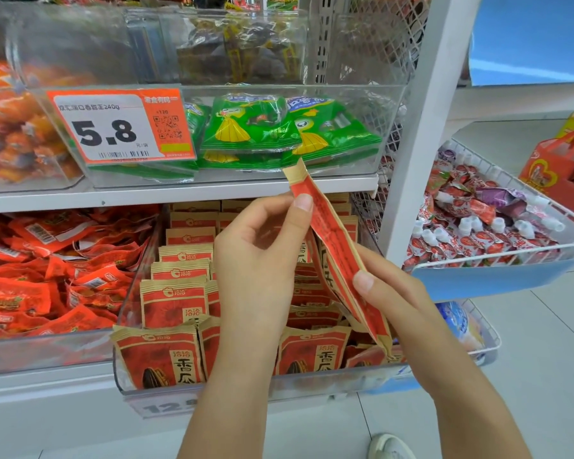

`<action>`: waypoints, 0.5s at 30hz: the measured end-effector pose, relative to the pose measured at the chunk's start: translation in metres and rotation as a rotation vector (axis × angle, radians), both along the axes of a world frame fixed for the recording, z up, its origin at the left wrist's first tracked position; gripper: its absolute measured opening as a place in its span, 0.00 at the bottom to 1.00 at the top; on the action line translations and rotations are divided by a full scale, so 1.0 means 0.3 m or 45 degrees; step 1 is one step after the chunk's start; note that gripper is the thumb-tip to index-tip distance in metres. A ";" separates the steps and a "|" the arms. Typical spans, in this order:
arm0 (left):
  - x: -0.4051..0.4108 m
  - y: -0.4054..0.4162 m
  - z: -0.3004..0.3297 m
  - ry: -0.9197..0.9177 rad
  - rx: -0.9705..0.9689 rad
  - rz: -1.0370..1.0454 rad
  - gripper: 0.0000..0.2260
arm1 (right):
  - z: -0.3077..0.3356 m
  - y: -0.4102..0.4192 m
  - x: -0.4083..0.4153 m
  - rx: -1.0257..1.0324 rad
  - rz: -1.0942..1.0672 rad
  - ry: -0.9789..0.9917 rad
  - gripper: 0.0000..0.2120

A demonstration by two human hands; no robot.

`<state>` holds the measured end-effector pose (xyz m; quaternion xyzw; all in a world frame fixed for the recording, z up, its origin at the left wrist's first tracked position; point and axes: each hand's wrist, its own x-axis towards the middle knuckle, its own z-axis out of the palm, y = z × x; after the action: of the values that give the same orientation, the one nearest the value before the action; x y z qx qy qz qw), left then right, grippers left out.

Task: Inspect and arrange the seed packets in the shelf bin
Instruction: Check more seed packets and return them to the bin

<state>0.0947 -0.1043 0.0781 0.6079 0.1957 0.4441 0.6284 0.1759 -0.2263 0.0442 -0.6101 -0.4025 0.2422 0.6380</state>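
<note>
Both hands pinch one packet edge-on above the bin: left hand near its top, right hand lower. Better to turn it flat to check it, then slot it upright into a row.

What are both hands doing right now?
Left hand: pinching the upper part of a red seed packet.
Right hand: gripping the same packet lower down.

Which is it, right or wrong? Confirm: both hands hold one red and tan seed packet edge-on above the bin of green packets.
Wrong in one respect. In the head view, the left hand and right hand hold the seed packet above the bin of red and tan packets; the green packets sit one shelf higher.
</note>
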 end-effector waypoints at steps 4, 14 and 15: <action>-0.002 -0.014 0.002 0.090 0.122 -0.117 0.09 | -0.003 -0.005 0.002 0.053 -0.129 0.016 0.29; -0.020 -0.045 -0.052 0.384 0.215 -0.592 0.10 | 0.006 -0.003 0.024 0.231 -0.549 0.225 0.31; -0.023 -0.049 -0.057 0.410 0.210 -0.612 0.11 | 0.004 -0.006 0.027 0.235 -0.580 0.230 0.28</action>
<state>0.0879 -0.1189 0.0609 0.7485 0.1064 0.1948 0.6249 0.1840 -0.2282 0.0454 -0.6003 -0.2165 0.1080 0.7623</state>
